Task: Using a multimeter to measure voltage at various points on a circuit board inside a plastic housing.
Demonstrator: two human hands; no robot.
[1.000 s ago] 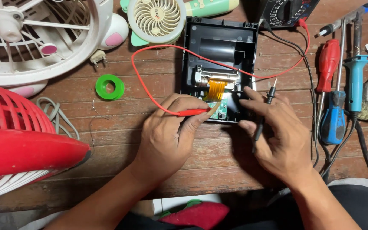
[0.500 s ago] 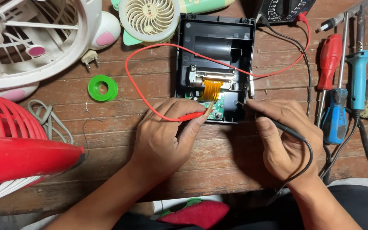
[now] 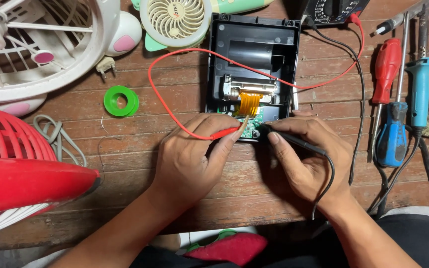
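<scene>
Closest to the camera, both wrists are resting on the wooden tabletop point(image 3: 125, 208), which looks like it's for steadying, since the work spot is tiny. The left hand point(image 3: 194, 159) is pinching the red test probe point(image 3: 223, 133) pencil-style, fingers clamped together right behind the tip, so the point is angling onto the little green circuit board point(image 3: 254, 121). The right hand point(image 3: 309, 159) is doing the same with the black test probe point(image 3: 289, 140), fingers closed around it low down, tip coming in from the other side. The two tips are sitting very near each other on that board; can't tell exactly which pads they're touching.

The board is at the near edge of an opened black printer casing point(image 3: 254, 64) lying flat in the middle of the tabletop, guts facing up, with an orange ribbon cable point(image 3: 249, 103) running from the metal mechanism down to the board. Makes sense to have it turned with the board end toward the person.

The red lead point(image 3: 170, 114) is looping wide to the left and the black lead point(image 3: 358, 124) is hanging off to the right, so neither is crossing the work area. Both are running back to the multimeter point(image 3: 331, 10) at the far edge.

Off to the right: a red screwdriver point(image 3: 386, 64), a blue screwdriver point(image 3: 391, 139) and a teal soldering iron point(image 3: 419, 89), parked within reach. Left side: a green tape roll point(image 3: 121, 100), a red fan point(image 3: 21, 173), a white fan point(image 3: 21, 44), plus a small cream fan point(image 3: 175, 20) at the back.
</scene>
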